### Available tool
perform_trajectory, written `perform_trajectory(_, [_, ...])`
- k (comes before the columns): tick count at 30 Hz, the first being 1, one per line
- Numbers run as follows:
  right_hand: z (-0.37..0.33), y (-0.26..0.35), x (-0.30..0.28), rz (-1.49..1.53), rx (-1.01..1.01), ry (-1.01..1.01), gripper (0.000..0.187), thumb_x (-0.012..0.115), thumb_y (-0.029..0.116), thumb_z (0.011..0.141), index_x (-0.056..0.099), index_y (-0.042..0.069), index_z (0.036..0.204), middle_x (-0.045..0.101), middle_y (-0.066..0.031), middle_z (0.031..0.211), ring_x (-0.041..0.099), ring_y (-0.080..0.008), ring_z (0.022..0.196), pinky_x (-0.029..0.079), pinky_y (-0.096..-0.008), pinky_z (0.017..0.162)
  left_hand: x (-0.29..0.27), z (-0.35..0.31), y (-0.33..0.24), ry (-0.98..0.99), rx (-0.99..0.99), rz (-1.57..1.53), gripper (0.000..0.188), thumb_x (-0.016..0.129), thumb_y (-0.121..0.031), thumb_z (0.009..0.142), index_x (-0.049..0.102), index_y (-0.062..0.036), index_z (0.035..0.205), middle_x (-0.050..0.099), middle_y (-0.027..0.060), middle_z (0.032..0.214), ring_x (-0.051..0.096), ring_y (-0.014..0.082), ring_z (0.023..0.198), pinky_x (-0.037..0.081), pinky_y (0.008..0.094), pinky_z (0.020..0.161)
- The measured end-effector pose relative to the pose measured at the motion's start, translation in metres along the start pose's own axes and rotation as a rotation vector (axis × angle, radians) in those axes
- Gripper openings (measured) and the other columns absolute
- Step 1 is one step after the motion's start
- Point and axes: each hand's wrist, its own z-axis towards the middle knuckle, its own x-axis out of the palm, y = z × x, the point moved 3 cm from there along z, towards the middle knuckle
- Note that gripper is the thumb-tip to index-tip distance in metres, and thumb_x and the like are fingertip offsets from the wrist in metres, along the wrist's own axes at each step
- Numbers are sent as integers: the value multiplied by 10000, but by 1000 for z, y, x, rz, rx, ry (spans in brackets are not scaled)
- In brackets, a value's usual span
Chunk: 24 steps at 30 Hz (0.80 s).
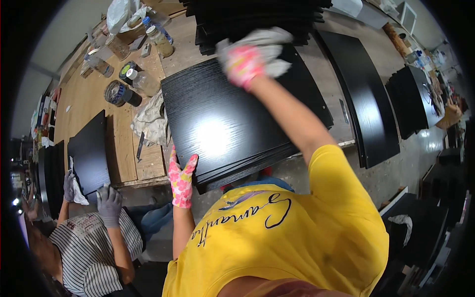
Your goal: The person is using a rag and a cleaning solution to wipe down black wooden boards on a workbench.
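Head view: your right hand, in a pink and yellow glove, grips a bunched gray cloth over the far part of the top black board; motion blur hides how each finger lies, so you cannot tell how tightly they close. That board tops a stack of black boards lying on the wooden table right in front of you, its layers slightly out of line along the near edge. Your left hand, in a pink flowered glove, is at the left edge near the close corner, thumb and fingers parted in a V. A bright glare lies on the board between your hands. Just beyond the cloth you have another dark pile, and to your right a long black board reaches past the table edge. To your left, a crumpled beige rag lies beside the stack, with a clear bottle and a lidded jar farther back. Farther left, a co-worker in a striped shirt and gray gloves has a white cloth at the edge of another black board.
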Motion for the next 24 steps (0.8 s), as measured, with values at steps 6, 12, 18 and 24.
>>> perform_trajectory(6, [-63, 153, -15, 427, -772, 325, 328, 437, 309, 909, 645, 122, 1079, 642, -122, 1112, 593, -286, 1076, 460, -412, 957, -12, -4, 0, -117, 19, 95, 771, 750, -96, 805, 323, 52, 1431, 503, 132, 1320, 536, 181, 1127, 414, 287, 977])
perform_trajectory(12, [-7, -103, -42, 80, -65, -135, 409, 412, 233, 933, 580, 79, 1273, 645, -146, 1179, 605, -300, 1107, 473, -425, 950, -9, -1, 8, -93, 74, 191, 764, 766, -203, 813, 365, 54, 1411, 530, 152, 1308, 512, 178, 1169, 384, 290, 1009])
perform_trajectory(18, [-8, 99, 11, 87, -329, -162, 268, 464, 212, 868, 666, 57, 787, 660, -157, 799, 655, -294, 762, 509, -439, 662, -11, -6, 0, -11, -28, 304, 819, 768, -243, 817, 320, 43, 1440, 466, 158, 1385, 449, 193, 1257, 340, 295, 1052])
perform_trajectory(24, [-49, 156, 1, 144, -438, 53, 447, 398, 329, 932, 533, 131, 1310, 493, -138, 1381, 448, -314, 1280, 293, -435, 1111, -28, -2, 12, 128, -6, 260, 785, 742, -190, 834, 309, 44, 1447, 438, 162, 1412, 413, 204, 1296, 301, 315, 1084])
